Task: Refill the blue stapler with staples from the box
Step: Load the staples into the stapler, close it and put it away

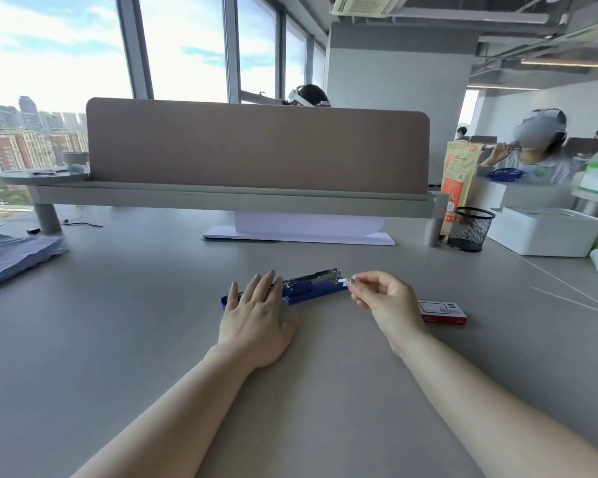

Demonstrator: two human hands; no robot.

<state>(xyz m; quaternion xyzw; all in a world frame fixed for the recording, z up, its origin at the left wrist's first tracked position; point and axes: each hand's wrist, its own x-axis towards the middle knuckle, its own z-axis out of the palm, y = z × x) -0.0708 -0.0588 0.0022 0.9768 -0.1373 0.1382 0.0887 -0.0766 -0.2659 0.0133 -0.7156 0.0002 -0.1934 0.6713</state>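
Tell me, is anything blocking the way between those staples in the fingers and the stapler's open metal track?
Nothing visible does. The right hand pinches the staples right at the end of the blue stapler's open track. The left hand rests on its other end, clear of that path.

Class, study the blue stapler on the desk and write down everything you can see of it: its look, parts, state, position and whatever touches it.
The blue stapler lies flat on the grey desk, long axis running left to right. Its body looks like dark blue plastic; a shiny metal staple channel lies exposed along the top, so it appears opened. The left hand rests palm-down over its left part, hiding that end. The right hand pinches a small pale strip, apparently staples, at the channel's right end.
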